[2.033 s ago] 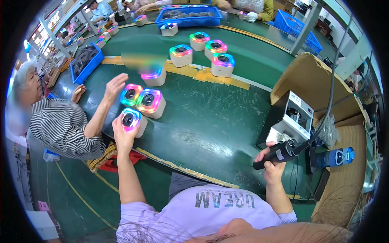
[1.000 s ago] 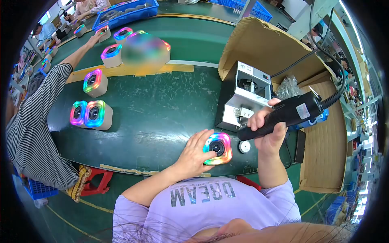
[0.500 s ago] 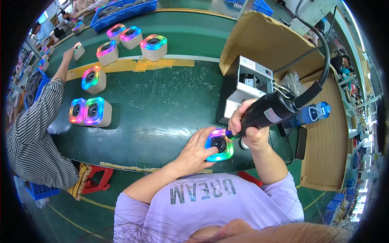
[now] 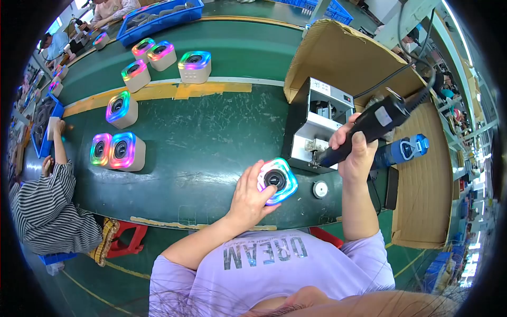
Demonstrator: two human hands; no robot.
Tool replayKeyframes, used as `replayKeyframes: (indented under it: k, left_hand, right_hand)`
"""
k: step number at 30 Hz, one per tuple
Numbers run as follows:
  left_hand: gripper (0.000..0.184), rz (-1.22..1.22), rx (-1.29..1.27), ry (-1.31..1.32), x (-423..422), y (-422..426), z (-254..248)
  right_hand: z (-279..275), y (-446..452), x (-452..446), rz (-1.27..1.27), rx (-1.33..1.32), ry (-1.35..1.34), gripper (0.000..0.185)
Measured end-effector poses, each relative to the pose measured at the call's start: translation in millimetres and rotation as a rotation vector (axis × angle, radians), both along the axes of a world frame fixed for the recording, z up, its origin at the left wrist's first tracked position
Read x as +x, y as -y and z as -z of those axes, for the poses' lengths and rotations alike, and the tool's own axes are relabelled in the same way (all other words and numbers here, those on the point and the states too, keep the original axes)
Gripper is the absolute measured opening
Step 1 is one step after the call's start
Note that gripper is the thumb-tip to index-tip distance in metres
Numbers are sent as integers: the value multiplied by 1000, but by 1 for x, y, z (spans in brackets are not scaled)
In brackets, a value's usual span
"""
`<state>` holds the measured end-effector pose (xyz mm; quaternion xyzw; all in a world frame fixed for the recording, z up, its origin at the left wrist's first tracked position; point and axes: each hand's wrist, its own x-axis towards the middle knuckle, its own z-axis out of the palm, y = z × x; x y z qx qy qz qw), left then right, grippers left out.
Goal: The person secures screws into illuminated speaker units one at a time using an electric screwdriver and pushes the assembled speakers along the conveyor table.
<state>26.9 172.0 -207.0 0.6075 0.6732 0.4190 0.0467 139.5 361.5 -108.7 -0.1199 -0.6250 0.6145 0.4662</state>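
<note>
My left hand [image 4: 247, 194] is wrapped around a cube-shaped speaker [image 4: 288, 178] with a glowing multicoloured rim, thumb lying over the black round cone in its face. My right hand [image 4: 361, 158] grips a black corded electric screwdriver [image 4: 368, 128], which slants down to the left. Its tip is at the front of a black and silver screw feeder [image 4: 303, 129]; whether it touches a screw is too small to tell. Between the speaker and my right forearm, a small round white and silver piece [image 4: 320, 189] lies on the green bench [image 4: 211, 137].
Two lit speakers [image 4: 125, 152] stand together at left, another [image 4: 122, 110] behind them. Several more, including one [image 4: 195, 67], stand on the green belt [image 4: 237, 47]. A cardboard box [image 4: 422, 206] and blue bottle [image 4: 404, 150] are at right. A co-worker in a striped sleeve [image 4: 45, 203] sits at left.
My right hand has carried the screwdriver from the speaker's corner to the feeder. The speaker has shifted slightly left and turned. The co-worker's arm has drawn back from the belt with a speaker.
</note>
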Motion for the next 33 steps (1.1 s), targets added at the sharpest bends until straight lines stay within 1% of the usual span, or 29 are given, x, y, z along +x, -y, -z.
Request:
replayKeyframes:
  k: [3, 5, 9, 12, 17, 20, 23, 25, 26, 28, 29, 30, 31, 33]
  left_hand:
    - [39, 6, 4, -5, -1, 1, 1]
    - [40, 6, 1, -4, -1, 1, 2]
    - [40, 7, -5, -12, -1, 0, 2]
    - [40, 8, -5, -8, 0, 0, 2]
    - [41, 9, -6, 7, -1, 0, 0]
    - [41, 16, -4, 7, 0, 1, -2]
    - [39, 18, 1, 24, -2, -1, -5]
    - [42, 23, -45, 33, -4, 0, -7]
    - [42, 20, -45, 32, -5, 1, -8]
    - [50, 32, -105, 12, -8, 3, -12]
    - [50, 26, -101, 14, -12, 4, -14]
    - [52, 63, -146, 16, -16, 7, -16]
    - [55, 102, -195, 16, -18, 9, -18]
    - [52, 106, -217, 9, -18, 10, -18]
  right_hand:
    - [2, 11, 4, -37, -31, 71, 52]
    - [-1, 26, 9, -45, -121, -43, 56]
    - [3, 43, 13, -81, -65, -138, 63]
    - [5, 55, 9, -95, -9, -145, 63]
    - [10, 61, -1, -150, -33, -120, 58]
    - [12, 58, -5, -304, -100, -80, 54]
    - [8, 55, -11, -453, -101, -26, 50]
    - [10, 53, -11, -450, -60, -19, 52]
    - [12, 50, -10, -445, -92, -64, 52]
    - [13, 42, -4, -404, -129, -109, 54]
    - [11, 33, 1, -344, -118, -107, 57]
    - [7, 26, 6, -217, -83, -96, 60]
    - [2, 18, 7, -131, -33, -135, 59]
    - [-10, 7, 9, -8, 4, -151, 56]
